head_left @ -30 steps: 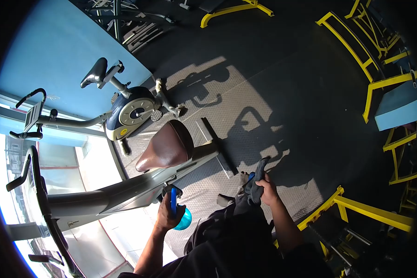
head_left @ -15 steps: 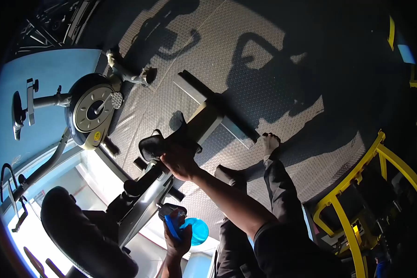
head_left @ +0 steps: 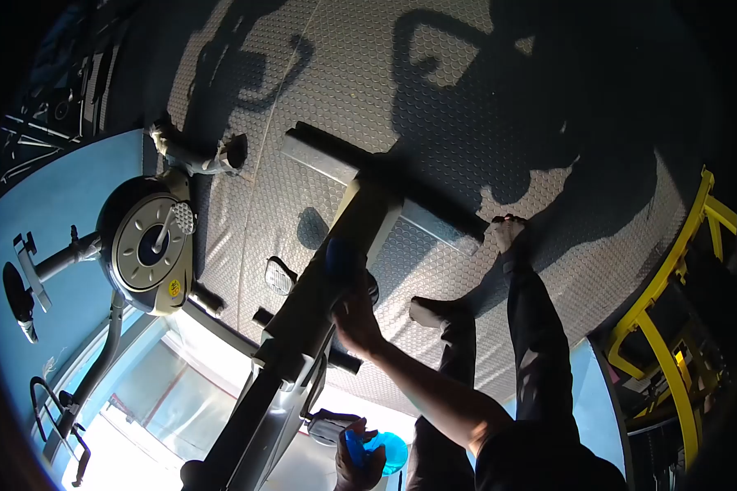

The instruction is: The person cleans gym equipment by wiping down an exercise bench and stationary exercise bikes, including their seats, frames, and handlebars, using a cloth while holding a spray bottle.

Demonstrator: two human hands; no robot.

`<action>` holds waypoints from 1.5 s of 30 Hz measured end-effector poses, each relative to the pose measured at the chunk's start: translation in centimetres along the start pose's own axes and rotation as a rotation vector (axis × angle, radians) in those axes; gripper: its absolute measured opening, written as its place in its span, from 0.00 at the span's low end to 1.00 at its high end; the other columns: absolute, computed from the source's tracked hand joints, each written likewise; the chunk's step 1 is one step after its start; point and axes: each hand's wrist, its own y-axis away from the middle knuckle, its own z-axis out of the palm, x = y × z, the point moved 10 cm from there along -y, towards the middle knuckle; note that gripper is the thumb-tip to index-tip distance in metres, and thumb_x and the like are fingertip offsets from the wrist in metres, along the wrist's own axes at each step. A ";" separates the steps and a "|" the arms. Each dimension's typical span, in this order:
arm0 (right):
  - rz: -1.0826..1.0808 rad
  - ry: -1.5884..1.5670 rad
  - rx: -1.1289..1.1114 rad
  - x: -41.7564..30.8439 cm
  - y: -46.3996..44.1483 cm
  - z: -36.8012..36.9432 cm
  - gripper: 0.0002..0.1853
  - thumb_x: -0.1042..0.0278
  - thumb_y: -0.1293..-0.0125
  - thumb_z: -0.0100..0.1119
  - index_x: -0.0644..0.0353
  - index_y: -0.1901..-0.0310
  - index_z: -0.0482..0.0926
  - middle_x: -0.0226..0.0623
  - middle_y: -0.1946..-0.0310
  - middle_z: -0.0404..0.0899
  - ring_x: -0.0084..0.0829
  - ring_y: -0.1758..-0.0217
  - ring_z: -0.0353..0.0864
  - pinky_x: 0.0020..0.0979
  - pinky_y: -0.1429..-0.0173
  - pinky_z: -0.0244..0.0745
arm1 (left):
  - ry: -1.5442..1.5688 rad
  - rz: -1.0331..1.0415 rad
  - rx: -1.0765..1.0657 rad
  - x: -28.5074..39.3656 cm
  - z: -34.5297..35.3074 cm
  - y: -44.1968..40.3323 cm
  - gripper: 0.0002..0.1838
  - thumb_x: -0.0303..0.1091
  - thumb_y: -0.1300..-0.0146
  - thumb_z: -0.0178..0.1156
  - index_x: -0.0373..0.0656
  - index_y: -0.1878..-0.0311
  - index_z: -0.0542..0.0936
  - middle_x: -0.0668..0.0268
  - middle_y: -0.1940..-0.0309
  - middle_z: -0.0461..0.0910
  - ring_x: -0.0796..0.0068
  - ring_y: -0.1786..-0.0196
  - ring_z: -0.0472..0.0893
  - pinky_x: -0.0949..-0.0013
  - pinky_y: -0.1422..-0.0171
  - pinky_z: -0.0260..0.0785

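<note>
In the head view, my left hand point(head_left: 360, 465) is closed around a spray bottle point(head_left: 391, 452) with a blue trigger head and turquoise body, low in the picture. A dark pedal-like part point(head_left: 329, 427) is just beyond its fingers. My right hand point(head_left: 357, 326) reaches across to the main beam of an exercise bike point(head_left: 291, 340), beside a crank. Its fingers are bent against the beam, partly in shadow. Just beyond them, a dark blue bunch that looks like a cloth point(head_left: 344, 260) lies against the beam, apparently under the fingers.
A second exercise bike point(head_left: 151, 245) stands at the left by the blue wall. The bike's foot bar point(head_left: 438, 225) crosses the textured floor mat point(head_left: 336, 74), close to my bare foot point(head_left: 506, 234). A yellow metal frame point(head_left: 671, 278) stands at the right.
My right hand has moved along the beam, away from the pedal, which now shows uncovered. My left hand with the spray bottle is lower in view. The camera has shifted, and the seat has left view.
</note>
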 end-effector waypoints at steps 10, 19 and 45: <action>0.108 -0.277 0.336 8.0 -11.3 -4.2 0.41 0.39 0.30 0.50 0.54 0.25 0.51 0.51 0.26 0.53 0.48 0.23 0.51 0.47 0.24 0.51 | 0.109 -0.269 0.140 -2.6 -0.8 0.2 0.33 0.23 0.46 0.64 0.33 0.36 0.64 0.53 0.44 0.72 0.64 0.51 0.82 0.63 0.48 0.77; 0.388 -0.352 -0.266 -1.3 8.5 2.3 0.25 0.60 0.25 0.47 0.59 0.31 0.61 0.41 0.36 0.69 0.33 0.33 0.68 0.32 0.31 0.62 | 0.048 -0.322 0.087 2.2 0.2 2.7 0.31 0.29 0.42 0.65 0.33 0.36 0.65 0.53 0.48 0.74 0.63 0.53 0.83 0.65 0.53 0.77; -0.786 0.171 -0.989 -17.2 45.4 37.4 0.27 0.63 0.27 0.49 0.61 0.29 0.62 0.54 0.32 0.64 0.55 0.29 0.63 0.45 0.26 0.57 | 0.558 -0.483 0.743 -8.6 1.5 32.6 0.30 0.26 0.47 0.58 0.30 0.38 0.68 0.47 0.50 0.74 0.56 0.55 0.82 0.59 0.50 0.76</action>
